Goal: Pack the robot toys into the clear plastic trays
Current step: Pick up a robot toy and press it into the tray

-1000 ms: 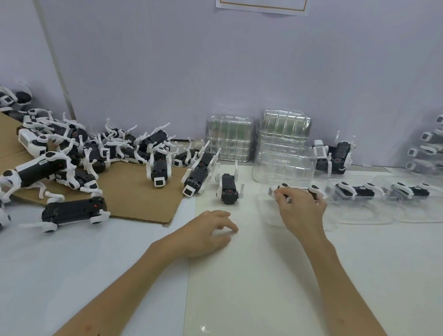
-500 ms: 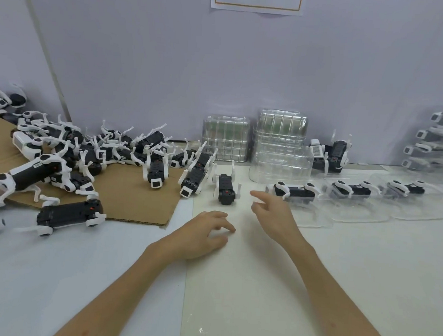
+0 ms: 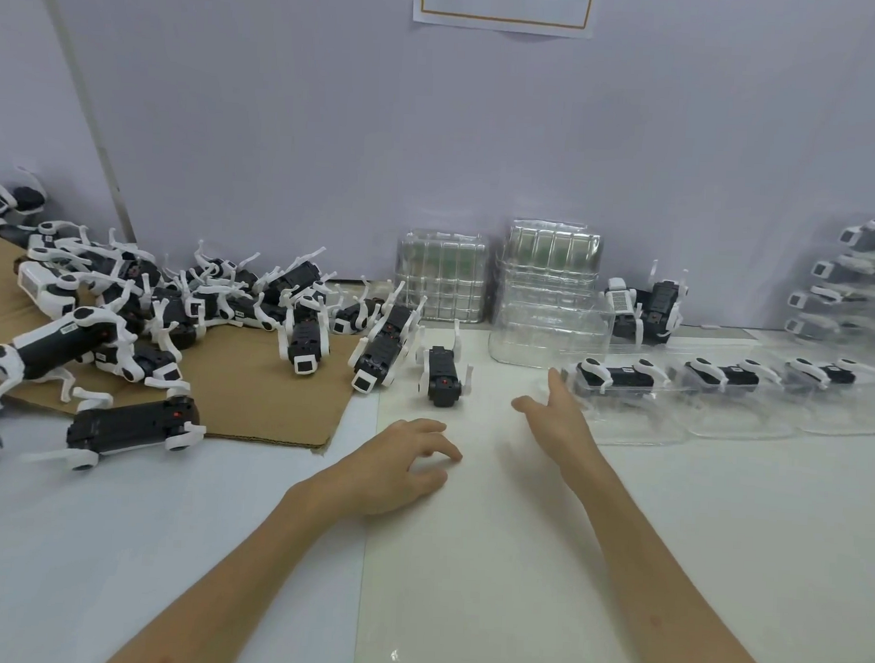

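Three robot toys [image 3: 619, 377] sit packed in clear trays [image 3: 637, 425], in a row at right on the desk [image 3: 465, 558]. One loose toy [image 3: 443, 376] lies ahead, and a heap [image 3: 176, 300] waits on cardboard [image 3: 252, 388]. A spare tray stack [image 3: 552, 306] stands behind. Both grips are released: the left grip [image 3: 399, 467] rests on the desk and the right grip [image 3: 554, 416] is empty. Most packing remains, I judge.

Both hands are sitting empty on the table [image 3: 515, 560]: left hand [image 3: 399, 465] resting, right hand [image 3: 559, 422] hovering open by a packed tray [image 3: 637, 420].

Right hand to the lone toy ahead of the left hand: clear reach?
Probably yes: the right hand is open and empty, the lone toy lies close on its left with bare mat between, and the left hand rests short of that path.
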The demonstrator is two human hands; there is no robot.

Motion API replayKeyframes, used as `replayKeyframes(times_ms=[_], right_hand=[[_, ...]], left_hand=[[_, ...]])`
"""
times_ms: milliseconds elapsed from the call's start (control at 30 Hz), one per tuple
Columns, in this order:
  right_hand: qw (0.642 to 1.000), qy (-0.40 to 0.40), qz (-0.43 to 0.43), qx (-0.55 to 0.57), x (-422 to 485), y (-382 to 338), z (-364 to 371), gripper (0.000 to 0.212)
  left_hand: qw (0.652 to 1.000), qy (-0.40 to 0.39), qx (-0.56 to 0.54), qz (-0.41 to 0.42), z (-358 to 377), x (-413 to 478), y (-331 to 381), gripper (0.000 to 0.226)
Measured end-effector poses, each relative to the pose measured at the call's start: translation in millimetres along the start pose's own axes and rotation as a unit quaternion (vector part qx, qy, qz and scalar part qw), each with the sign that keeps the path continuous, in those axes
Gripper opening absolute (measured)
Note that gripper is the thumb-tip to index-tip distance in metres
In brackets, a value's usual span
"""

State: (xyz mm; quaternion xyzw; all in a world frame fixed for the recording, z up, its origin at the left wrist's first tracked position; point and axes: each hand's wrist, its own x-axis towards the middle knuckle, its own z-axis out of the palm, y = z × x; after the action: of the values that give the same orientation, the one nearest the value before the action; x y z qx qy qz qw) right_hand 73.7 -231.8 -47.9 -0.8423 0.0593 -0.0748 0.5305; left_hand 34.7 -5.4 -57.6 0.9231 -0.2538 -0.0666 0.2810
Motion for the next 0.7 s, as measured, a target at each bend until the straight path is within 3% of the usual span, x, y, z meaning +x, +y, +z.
replayKeyframes(times_ms=[467, 700], right_hand=[[0.980, 0.128, 0.069, 0.134, 28.5, 31.2, -62.2, 0.070], [0.991, 0.126, 0.030, 0.036, 26.6, 33.9, -55.4, 0.066]], left_hand=[[1.000, -0.001, 0.002, -0.001, 0.6, -0.1, 1.1, 0.031], [1.000, -0.005, 0.000, -0.002, 0.4, 0.1, 1.5, 0.030]])
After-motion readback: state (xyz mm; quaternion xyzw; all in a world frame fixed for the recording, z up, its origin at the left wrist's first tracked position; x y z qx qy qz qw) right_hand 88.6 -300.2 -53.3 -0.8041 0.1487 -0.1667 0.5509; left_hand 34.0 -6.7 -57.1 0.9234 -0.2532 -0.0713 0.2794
